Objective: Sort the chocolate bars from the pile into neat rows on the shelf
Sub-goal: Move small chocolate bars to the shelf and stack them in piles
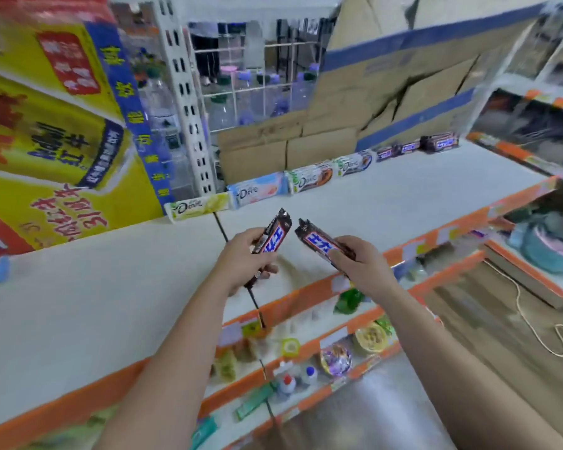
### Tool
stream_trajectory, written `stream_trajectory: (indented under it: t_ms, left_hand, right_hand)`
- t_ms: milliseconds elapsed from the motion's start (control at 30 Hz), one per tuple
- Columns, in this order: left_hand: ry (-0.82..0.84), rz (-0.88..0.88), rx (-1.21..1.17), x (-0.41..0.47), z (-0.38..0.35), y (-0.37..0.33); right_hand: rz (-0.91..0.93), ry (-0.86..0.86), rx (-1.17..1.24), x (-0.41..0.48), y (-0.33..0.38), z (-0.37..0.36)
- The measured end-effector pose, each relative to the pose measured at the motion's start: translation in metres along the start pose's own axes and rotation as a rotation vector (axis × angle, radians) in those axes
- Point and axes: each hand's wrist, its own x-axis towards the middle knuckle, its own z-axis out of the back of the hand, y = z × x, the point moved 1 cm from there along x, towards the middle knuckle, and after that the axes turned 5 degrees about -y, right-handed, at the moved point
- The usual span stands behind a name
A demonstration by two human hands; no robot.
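My left hand [241, 254] grips a dark brown chocolate bar [275, 233] with a blue and white logo, held tilted above the white shelf [111, 293]. My right hand [358, 264] grips a second bar of the same kind [317, 240], its tip pointing toward the first. Along the back of the shelf runs a row of bars: a yellow-green one [199, 206], a pale blue one [257, 190], two white and brown ones [311, 177], then dark brown ones [439, 142] at the far right.
Yellow and red cartons [56, 134] stand at the left on the shelf. Brown cardboard [355, 102] leans behind the row. The shelf's orange front edge [306, 297] runs below my hands, with lower shelves of small goods [335, 358] underneath. A white cord [533, 329] lies on the floor.
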Motion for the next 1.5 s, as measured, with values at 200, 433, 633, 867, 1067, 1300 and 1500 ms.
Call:
stream_trajectory:
  t_ms: [200, 433, 633, 867, 1067, 1300, 1500]
  left_hand:
    - [-0.098, -0.028, -0.024, 0.022, -0.089, -0.029]
    - [-0.048, 0.035, -0.114, 0.078, -0.166, -0.056]
    - [-0.034, 0.017, 0.005, 0.15, -0.249, -0.081]
    - [-0.183, -0.031, -0.004, 0.239, -0.323, -0.129]
    - [-0.21, -0.129, -0.049, 0.294, -0.37, -0.151]
    - [-0.254, -0.175, 0.226, 0.332, -0.426, -0.148]
    - [-0.317, -0.12, 0.449, 0.333, -0.466, -0.151]
  right_hand:
    - [0.046, -0.116, -0.124, 0.03, -0.049, 0.073]
    - [-0.002, -0.196, -0.069, 0.071, -0.111, 0.134]
    - [0.019, -0.187, -0.219, 0.141, -0.173, 0.196]
    - [0.06, -0.162, -0.349, 0.248, -0.248, 0.281]
    - [0.08, -0.165, -0.353, 0.307, -0.296, 0.322]
    - [0.226, -0.098, -0.331, 0.394, -0.335, 0.349]
    - [0.466, 0.026, -0.387, 0.455, -0.342, 0.354]
